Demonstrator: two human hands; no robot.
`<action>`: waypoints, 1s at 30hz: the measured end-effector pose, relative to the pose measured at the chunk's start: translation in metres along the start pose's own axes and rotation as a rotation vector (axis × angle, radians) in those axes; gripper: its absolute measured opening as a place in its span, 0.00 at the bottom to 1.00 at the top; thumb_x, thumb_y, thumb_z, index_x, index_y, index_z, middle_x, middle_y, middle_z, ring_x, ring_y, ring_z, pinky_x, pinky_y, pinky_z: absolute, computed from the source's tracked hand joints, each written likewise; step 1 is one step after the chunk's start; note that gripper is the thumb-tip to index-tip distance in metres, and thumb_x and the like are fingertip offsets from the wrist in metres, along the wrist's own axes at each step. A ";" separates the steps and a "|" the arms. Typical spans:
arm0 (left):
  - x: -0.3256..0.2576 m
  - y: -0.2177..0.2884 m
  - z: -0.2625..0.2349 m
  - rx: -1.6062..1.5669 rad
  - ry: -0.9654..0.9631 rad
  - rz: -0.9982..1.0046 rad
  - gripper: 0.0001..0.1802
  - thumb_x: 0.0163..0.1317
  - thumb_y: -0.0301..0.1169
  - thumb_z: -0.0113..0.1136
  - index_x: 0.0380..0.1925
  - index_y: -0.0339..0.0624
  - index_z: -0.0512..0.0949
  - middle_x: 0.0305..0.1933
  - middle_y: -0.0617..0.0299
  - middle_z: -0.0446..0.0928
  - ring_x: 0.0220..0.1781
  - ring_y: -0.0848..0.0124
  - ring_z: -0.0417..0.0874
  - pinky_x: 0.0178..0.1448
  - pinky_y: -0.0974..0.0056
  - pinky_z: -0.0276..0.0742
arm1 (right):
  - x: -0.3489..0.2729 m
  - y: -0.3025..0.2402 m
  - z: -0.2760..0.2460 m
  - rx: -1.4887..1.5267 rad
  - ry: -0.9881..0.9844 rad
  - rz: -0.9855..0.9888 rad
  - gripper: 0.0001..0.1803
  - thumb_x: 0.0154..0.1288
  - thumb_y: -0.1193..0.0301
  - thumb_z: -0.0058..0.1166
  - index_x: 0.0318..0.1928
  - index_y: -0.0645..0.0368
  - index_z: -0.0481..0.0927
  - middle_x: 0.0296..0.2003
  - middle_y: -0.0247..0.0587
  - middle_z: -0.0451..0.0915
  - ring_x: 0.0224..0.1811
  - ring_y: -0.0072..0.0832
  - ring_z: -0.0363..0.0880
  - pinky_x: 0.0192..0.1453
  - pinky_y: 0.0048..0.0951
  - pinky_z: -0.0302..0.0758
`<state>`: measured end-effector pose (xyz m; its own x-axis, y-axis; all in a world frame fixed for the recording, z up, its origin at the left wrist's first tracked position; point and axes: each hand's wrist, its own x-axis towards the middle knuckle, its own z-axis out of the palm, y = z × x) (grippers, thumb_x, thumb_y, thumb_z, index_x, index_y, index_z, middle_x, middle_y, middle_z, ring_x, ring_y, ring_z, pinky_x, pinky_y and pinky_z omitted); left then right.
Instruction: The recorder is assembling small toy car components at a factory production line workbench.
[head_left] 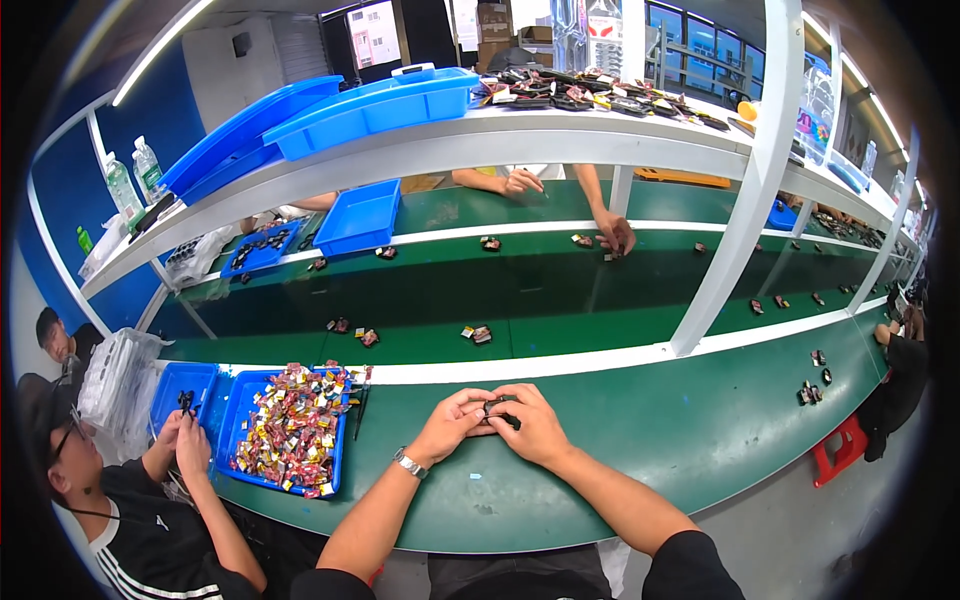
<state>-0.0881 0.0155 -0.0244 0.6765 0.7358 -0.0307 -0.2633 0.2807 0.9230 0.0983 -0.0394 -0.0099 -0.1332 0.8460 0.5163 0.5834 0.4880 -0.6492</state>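
My left hand (445,428) and my right hand (537,428) meet over the green tabletop (480,510). Both are closed, fingertips pinching a small black part (510,420) between them. Its exact kind is mostly covered by my fingers. To the left, a blue tray (338,455) is heaped with small pieces wrapped in red, yellow and white, whose kind I cannot make out. A thin dark tool or wire (360,410) lies along that tray's right side. A tiny pale blue scrap (475,476) rests in front of my hands.
At left a co-worker (150,520) handles a black part beside a smaller blue tray (185,385). Beyond the white rail (560,362), small pieces (478,334) lie on the green belt. Across it, another person's hand (615,235) reaches down. A white post (735,200) carries the overhead shelf.
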 end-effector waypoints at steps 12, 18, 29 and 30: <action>0.000 -0.004 -0.001 -0.043 0.025 0.011 0.16 0.72 0.24 0.50 0.58 0.34 0.68 0.55 0.52 0.77 0.56 0.65 0.81 0.61 0.60 0.82 | -0.002 0.004 0.006 0.049 0.049 0.046 0.09 0.55 0.75 0.64 0.39 0.56 0.86 0.50 0.37 0.80 0.56 0.38 0.74 0.58 0.37 0.75; 0.000 -0.006 0.003 0.018 0.093 0.038 0.15 0.72 0.22 0.49 0.56 0.33 0.69 0.55 0.51 0.77 0.56 0.65 0.81 0.61 0.61 0.82 | 0.001 -0.002 0.006 0.111 0.067 0.020 0.10 0.55 0.76 0.63 0.40 0.56 0.86 0.52 0.38 0.79 0.59 0.40 0.73 0.61 0.38 0.73; 0.000 -0.009 0.003 0.028 0.111 0.087 0.13 0.71 0.22 0.50 0.54 0.33 0.69 0.57 0.48 0.76 0.57 0.64 0.81 0.60 0.59 0.83 | 0.004 -0.009 0.001 0.046 0.061 -0.039 0.11 0.54 0.77 0.64 0.40 0.56 0.86 0.55 0.40 0.78 0.60 0.41 0.72 0.60 0.37 0.75; 0.000 -0.009 0.004 0.004 0.102 0.093 0.13 0.71 0.22 0.50 0.54 0.33 0.69 0.57 0.48 0.77 0.57 0.63 0.81 0.60 0.59 0.82 | 0.003 -0.006 0.001 0.046 0.064 -0.037 0.11 0.54 0.77 0.64 0.40 0.56 0.86 0.55 0.40 0.78 0.60 0.41 0.72 0.60 0.37 0.75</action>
<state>-0.0832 0.0111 -0.0312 0.5756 0.8176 0.0161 -0.3188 0.2063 0.9251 0.0937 -0.0397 -0.0047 -0.1016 0.8121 0.5746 0.5413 0.5297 -0.6530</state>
